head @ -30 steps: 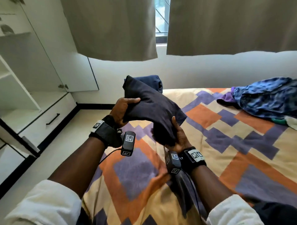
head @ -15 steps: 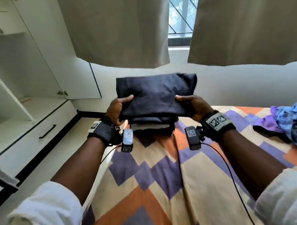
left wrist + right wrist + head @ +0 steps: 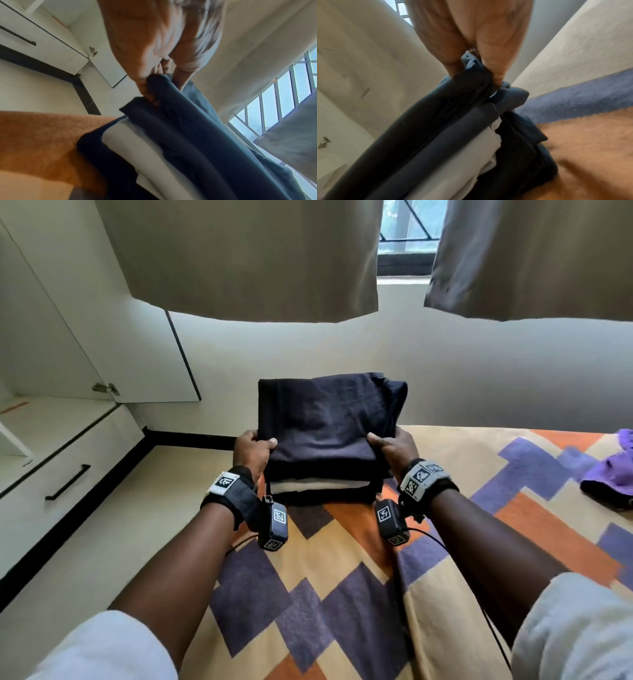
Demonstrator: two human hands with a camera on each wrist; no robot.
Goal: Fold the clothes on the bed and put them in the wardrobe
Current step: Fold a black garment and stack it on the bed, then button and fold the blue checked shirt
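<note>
— Navy folded garment (image 3: 329,419) — where is it?
— On the stack of folded clothes (image 3: 322,487) at the bed (image 3: 342,594) edge; left hand (image 3: 251,450) and right hand (image 3: 394,448) pinch its near corners.

Bed (image 3: 445,559) w/ a cover in orange, purple & cream blocks fills the lower right of the head view. At its far left corner sits a stack of folded clothes (image 3: 325,491): dark piece directly on the cover, white layer (image 3: 130,146) above it, dark navy on top. Purple garment (image 3: 613,470) lies on the cover near the right edge, well apart from the stack; pale floor (image 3: 113,525) runs along the bed's left side.
</note>
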